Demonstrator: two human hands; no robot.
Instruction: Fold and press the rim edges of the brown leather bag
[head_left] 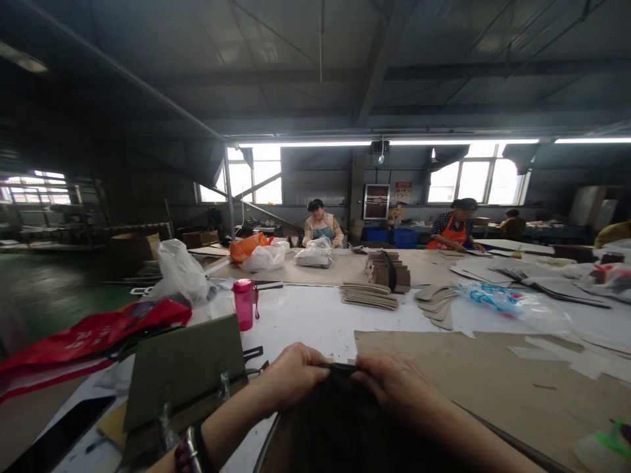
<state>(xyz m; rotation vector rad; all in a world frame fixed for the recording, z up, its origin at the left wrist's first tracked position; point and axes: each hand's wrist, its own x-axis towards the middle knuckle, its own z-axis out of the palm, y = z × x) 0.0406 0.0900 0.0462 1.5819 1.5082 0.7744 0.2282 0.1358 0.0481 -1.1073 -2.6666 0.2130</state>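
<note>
We hold a dark sheet (340,420) at the near edge of the bench (315,318), with our left hand (290,376) and right hand (394,382) side by side on its top edge, the fingers of both clamped on it. A green board (185,368) leans just left of our left hand, with a pink bottle (243,304) behind it. Stacks of cardboard pieces (387,269) lie well beyond, where two people sit across the bench.
</note>
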